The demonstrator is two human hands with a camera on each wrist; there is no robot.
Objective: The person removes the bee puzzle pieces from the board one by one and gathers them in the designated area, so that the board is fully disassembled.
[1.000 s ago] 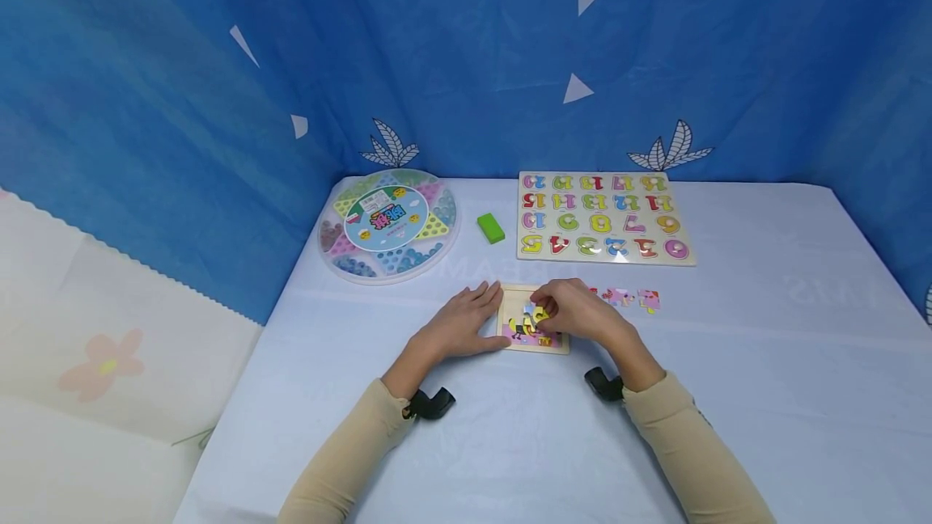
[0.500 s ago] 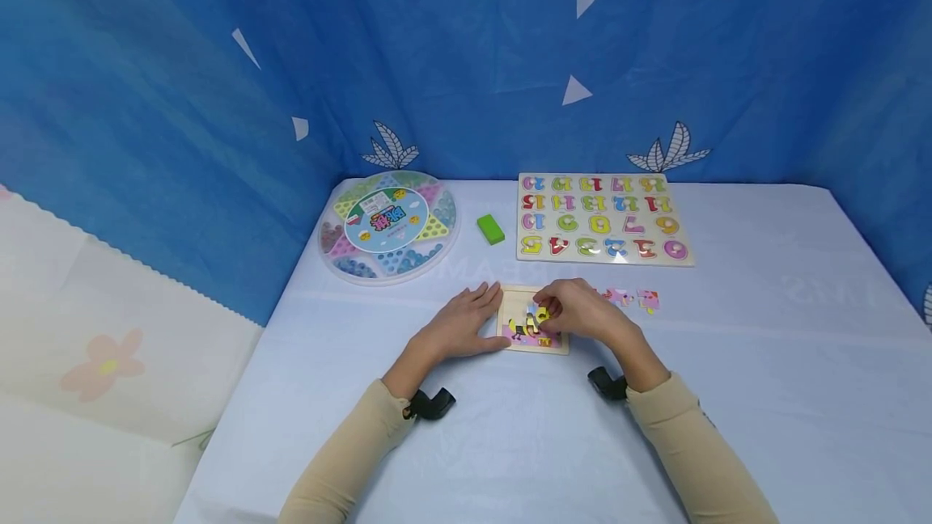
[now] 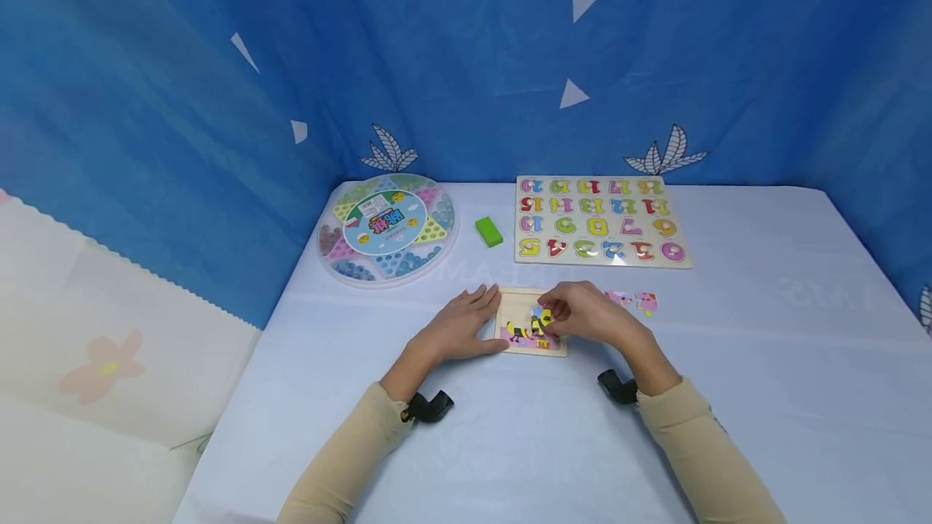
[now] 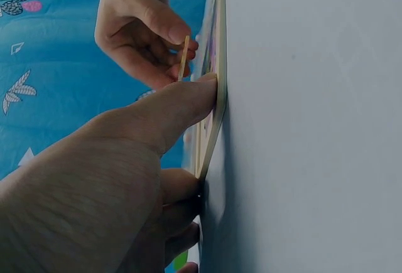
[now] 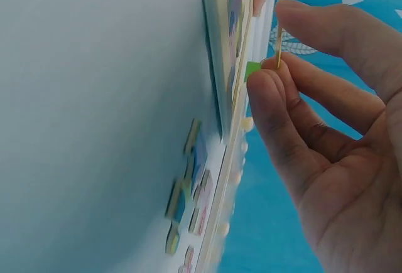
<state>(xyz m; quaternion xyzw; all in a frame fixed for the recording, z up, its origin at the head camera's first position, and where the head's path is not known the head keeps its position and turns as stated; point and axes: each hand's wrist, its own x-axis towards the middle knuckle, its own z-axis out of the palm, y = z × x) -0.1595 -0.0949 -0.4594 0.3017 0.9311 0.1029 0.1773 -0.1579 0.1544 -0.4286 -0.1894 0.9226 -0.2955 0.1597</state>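
A small wooden puzzle tray [image 3: 520, 300] lies on the table, with pieces of a yellow-and-black bee picture in its front part. My left hand [image 3: 459, 328] rests at its left side, fingers stretched along the edge and thumb on the front left corner. In the left wrist view, that thumb [image 4: 188, 100] presses the tray's edge. My right hand [image 3: 590, 314] pinches a thin puzzle piece [image 5: 280, 41] between thumb and fingers. It holds the piece tilted above the tray's right part. In the right wrist view the piece shows edge-on, its picture hidden.
Loose pink puzzle pieces [image 3: 646, 302] lie right of the tray, partly hidden by my right hand. Behind stand a wooden number board [image 3: 604, 217], a green block [image 3: 489, 231] and a round marble game board [image 3: 386, 221]. A blue curtain [image 3: 466, 63] hangs behind the table.
My right hand has shifted slightly to the right with the puzzle piece, showing more of the bee picture in the tray. My left hand stays at the tray's left edge.
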